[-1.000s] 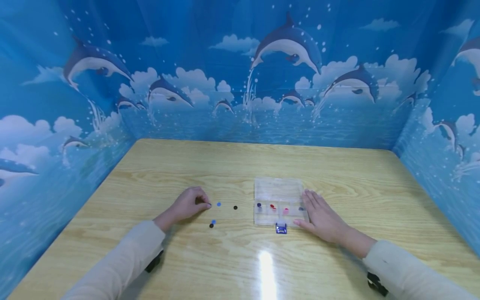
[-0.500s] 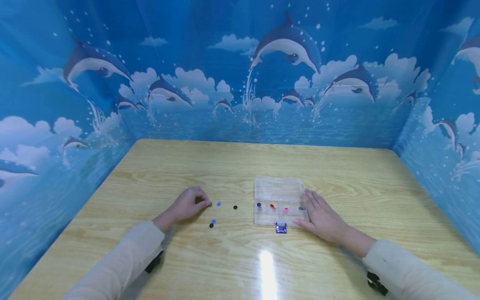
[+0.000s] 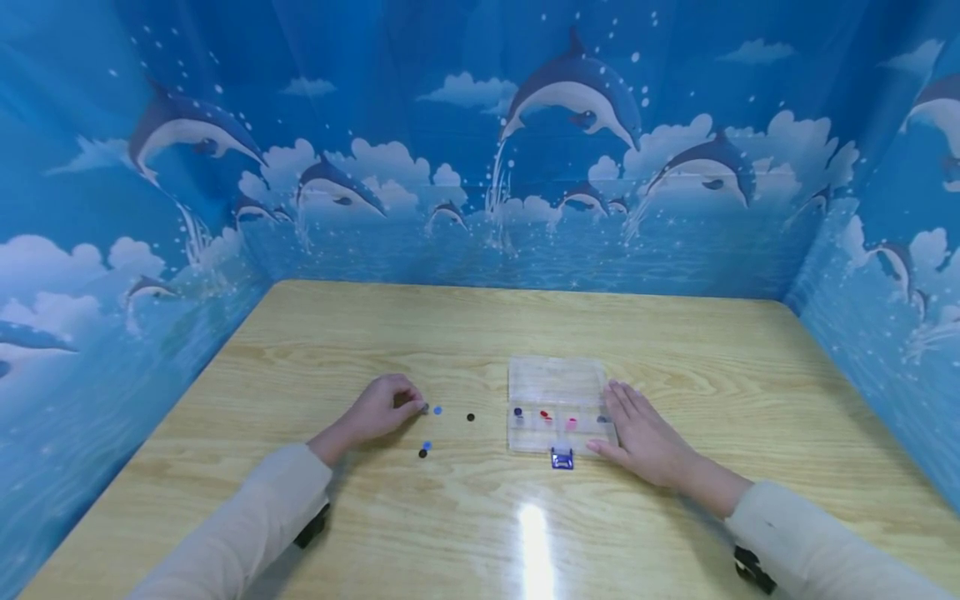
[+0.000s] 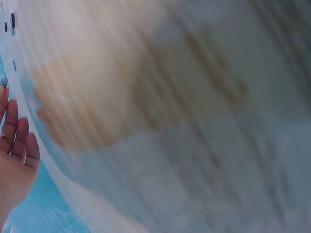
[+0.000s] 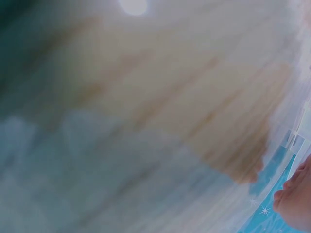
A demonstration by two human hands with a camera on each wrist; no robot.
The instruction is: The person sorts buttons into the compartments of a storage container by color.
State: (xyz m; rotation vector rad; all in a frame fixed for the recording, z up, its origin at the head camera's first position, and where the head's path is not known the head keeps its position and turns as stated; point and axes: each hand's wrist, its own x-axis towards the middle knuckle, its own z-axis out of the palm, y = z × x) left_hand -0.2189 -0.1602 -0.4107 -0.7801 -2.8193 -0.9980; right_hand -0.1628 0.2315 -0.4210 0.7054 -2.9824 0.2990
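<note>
My left hand point(image 3: 384, 407) pinches a small grey disc point(image 3: 425, 408) between thumb and fingertip, just above the table. The same grey disc point(image 4: 4, 81) shows at the fingertips in the left wrist view. A blue disc point(image 3: 438, 411) lies right beside it. A clear plastic box point(image 3: 557, 379) lies with its lid laid back, a blue clasp point(image 3: 562, 459) at its front. Its compartments hold dark blue discs point(image 3: 518, 412), red discs point(image 3: 545, 415), pink discs point(image 3: 572, 423) and a greyish one point(image 3: 603, 419). My right hand point(image 3: 647, 437) rests with straight fingers along the box's right side.
A black disc point(image 3: 471, 417) lies between the left hand and the box. Nearer to me, another blue disc point(image 3: 427, 446) touches or nearly touches a black disc point(image 3: 423, 454). The wooden table point(image 3: 450, 533) is bounded by a blue dolphin curtain point(image 3: 450, 233) behind and at the sides.
The left hand's fingertips have shifted slightly to the right, and the grey disc between them now shows more. My right hand and the box have stayed still.
</note>
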